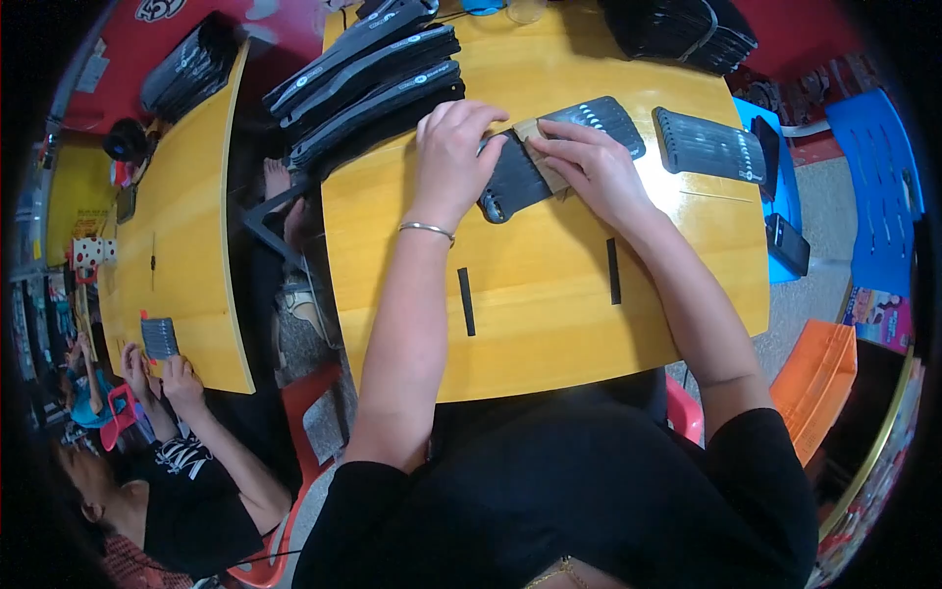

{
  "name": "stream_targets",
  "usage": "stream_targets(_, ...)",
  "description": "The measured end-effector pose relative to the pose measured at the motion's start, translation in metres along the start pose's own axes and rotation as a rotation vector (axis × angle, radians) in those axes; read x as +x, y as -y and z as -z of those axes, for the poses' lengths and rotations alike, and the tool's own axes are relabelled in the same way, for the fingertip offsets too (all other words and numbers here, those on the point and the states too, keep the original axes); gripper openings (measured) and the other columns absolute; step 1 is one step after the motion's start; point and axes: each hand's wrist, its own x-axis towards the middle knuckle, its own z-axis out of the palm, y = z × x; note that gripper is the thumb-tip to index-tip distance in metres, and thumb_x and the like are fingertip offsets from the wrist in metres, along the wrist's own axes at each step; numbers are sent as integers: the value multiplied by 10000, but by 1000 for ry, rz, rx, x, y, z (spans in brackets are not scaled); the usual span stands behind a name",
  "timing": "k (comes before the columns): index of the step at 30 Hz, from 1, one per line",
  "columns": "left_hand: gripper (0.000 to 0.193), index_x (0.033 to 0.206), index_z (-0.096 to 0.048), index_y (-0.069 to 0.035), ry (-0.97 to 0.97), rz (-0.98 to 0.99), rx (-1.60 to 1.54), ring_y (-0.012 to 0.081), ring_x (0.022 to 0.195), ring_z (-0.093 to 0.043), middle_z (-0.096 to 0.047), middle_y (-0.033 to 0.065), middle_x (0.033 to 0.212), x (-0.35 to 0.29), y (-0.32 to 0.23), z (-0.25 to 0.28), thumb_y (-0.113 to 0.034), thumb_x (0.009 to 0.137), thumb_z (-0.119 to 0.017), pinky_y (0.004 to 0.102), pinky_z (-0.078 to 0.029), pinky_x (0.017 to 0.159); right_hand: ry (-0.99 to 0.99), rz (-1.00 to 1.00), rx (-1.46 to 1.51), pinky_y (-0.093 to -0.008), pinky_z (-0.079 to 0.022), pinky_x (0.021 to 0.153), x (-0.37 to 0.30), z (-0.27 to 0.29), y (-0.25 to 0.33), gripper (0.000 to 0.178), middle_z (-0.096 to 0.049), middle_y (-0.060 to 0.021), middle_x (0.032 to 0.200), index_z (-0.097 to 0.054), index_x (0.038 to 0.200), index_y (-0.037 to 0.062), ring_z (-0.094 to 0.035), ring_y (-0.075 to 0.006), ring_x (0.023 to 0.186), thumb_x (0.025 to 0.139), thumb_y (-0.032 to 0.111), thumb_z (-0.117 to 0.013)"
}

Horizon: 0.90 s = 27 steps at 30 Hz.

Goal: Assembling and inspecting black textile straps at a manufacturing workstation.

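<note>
Flat on the yellow table lies a dark grey, ribbed panel (517, 185), slanting up to the right. A brown strip (552, 169) crosses it near the middle. My left hand (453, 152) grips the panel's far left part, its thumb bent over the surface and its fingers curled at the edge. With fingertips pressed together, my right hand (596, 169) holds the brown strip from the right. Past my right fingers shows another dark, slotted piece (610, 120); whether it joins the first is hidden. A similar dark slotted panel (713, 147) lies farther right.
Stacked dark panels (368, 93) stand at the far left, and a tied bundle (677, 31) at the far right. Two black strips (466, 302) mark the table nearer me. An orange bin (814, 383) is at right. A co-worker's hands (162, 378) handle a panel at the left table.
</note>
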Motion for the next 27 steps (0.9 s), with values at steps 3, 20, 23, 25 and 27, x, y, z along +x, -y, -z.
stream_targets(3, 175, 905, -643, -80, 70, 64, -81, 267, 923, -568, -624, 65, 906, -7, 4, 14, -118, 741, -692, 370, -433, 817, 2, 77, -90, -353, -494, 853, -1, 1, 7, 353, -618, -115, 1146, -676, 1059, 100, -606, -288, 996, 725, 201, -733)
stream_targets(20, 321, 1061, -593, 11, 49, 306, -107, 328, 1065, -541, -550, 174, 1141, -93, -20, 62, -115, 782, -692, 374, -442, 913, -74, 123, -50, -347, -466, 802, -6, -40, 73, 265, -603, -32, 1036, -625, 955, 88, -556, -241, 921, 711, 150, -705)
stream_targets(23, 396, 1058, -617, 13, 136, 212, 6, 341, 1083, -535, -516, 194, 1225, -91, -22, 58, -183, 737, -745, 380, -431, 937, 34, 127, -74, -373, -407, 905, -3, -24, 51, 289, -600, -30, 1110, -645, 1011, 89, -512, -250, 1024, 730, 139, -692)
stream_targets(25, 453, 1075, -616, 7, 162, 185, 136, 348, 1095, -525, -504, 195, 1233, -88, -34, 65, -220, 714, -766, 387, -430, 941, 133, 138, -42, -390, -399, 919, -5, -17, 42, 376, -576, -66, 1198, -631, 1092, 84, -491, -290, 1063, 722, 90, -694)
stream_targets(27, 509, 1093, -615, 2, 189, 156, 266, 356, 1106, -514, -492, 196, 1240, -85, -40, 63, -258, 691, -786, 394, -428, 945, 148, 142, -22, -391, -399, 920, -7, -17, 39, 381, -577, -65, 1196, -630, 1096, 85, -491, -293, 1061, 721, 88, -696)
